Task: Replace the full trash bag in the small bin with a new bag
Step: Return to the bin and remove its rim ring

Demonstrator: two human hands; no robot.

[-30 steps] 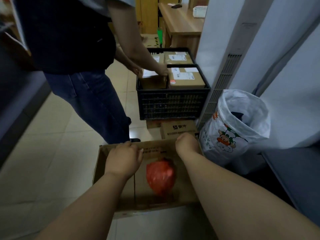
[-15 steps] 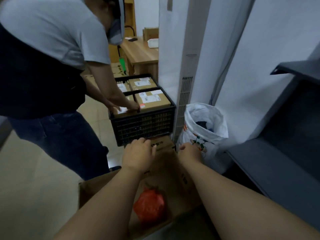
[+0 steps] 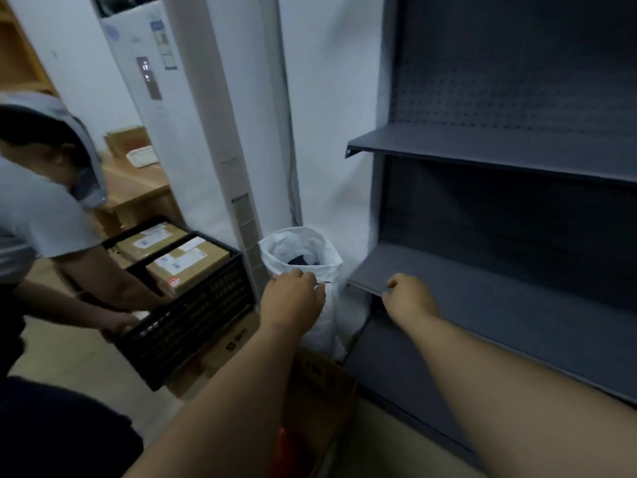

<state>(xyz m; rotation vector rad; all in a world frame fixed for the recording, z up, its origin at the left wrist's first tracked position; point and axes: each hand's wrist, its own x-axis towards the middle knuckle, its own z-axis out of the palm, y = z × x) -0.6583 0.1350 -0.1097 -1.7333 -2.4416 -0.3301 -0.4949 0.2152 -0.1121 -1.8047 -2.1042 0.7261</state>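
Observation:
A white trash bag point(image 3: 327, 305) lines the small bin on the floor, between a tall white air conditioner and a grey shelf unit. Its mouth stands open with something dark inside. My left hand point(image 3: 293, 300) is at the bag's front rim with its fingers curled down; the back of the hand hides whether they pinch the plastic. My right hand point(image 3: 408, 298) hovers in a loose fist with nothing in it, just right of the bag at the edge of the lower shelf point(image 3: 482, 288). A red bag point(image 3: 286, 450) lies in a cardboard box point(image 3: 324, 381) below my arms.
On the left, another person bends over and holds a black crate point(image 3: 193, 322) of taped parcels. The white air conditioner point(image 3: 206, 139) stands behind the bin. Grey metal shelves point(image 3: 499, 146) fill the right side. A wooden desk point(image 3: 138, 188) is at the back left.
Both my hands have let go of the cardboard box and moved up and forward, the left to the white bag's rim, the right to the shelf edge. The view has lifted.

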